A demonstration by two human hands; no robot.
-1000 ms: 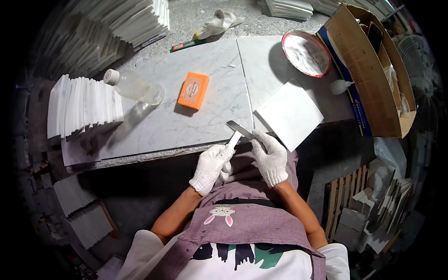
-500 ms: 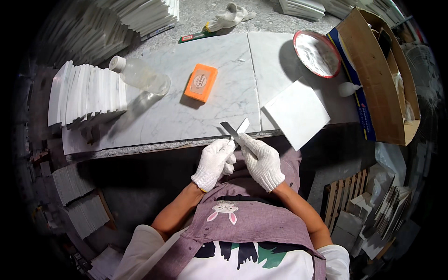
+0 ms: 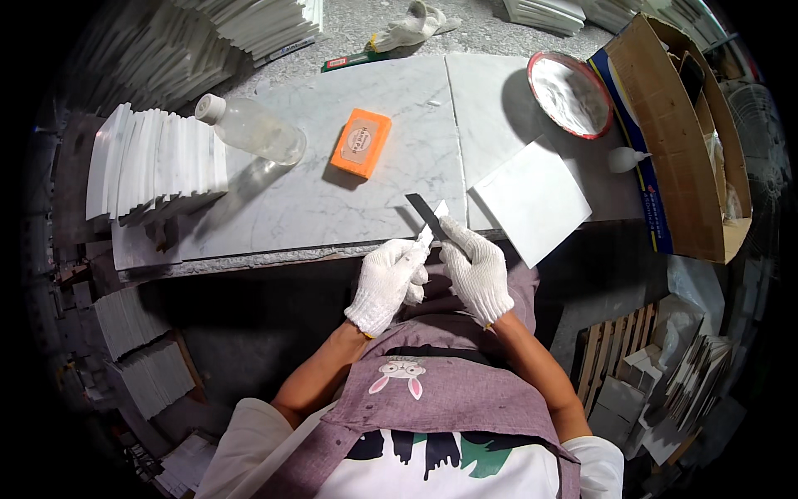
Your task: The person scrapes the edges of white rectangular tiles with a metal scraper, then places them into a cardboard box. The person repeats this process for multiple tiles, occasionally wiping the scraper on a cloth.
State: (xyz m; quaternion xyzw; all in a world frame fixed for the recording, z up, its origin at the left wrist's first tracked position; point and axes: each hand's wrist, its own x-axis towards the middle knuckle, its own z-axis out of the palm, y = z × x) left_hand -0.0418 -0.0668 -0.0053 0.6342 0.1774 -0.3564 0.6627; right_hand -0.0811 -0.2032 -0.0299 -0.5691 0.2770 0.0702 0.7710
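My left hand (image 3: 384, 281), in a white knit glove, is closed on a narrow white strip (image 3: 440, 209), whose tip points up and away from me. My right hand (image 3: 477, 276), gloved alike, pinches a thin dark flat blade (image 3: 422, 212) that slants up to the left. Blade and strip cross between the fingertips, over the near edge of the marble worktop (image 3: 366, 212). The gloves hide the lower ends of both. An orange hand pad (image 3: 361, 143) lies beyond them, and a square white tile (image 3: 534, 200) overhangs the edge at the right.
At the left stand a row of white slabs (image 3: 158, 162) and a clear bottle (image 3: 262, 130). Rightward are a red-rimmed bowl of white paste (image 3: 570, 96), a small squeeze bottle (image 3: 625, 160) and a cardboard box (image 3: 686, 158). A spare glove (image 3: 416, 29) and green-handled tool (image 3: 353, 61) lie behind.
Both hands have shifted slightly to the right. The dark blade has swung to point further up and away from me, still crossing the white strip.
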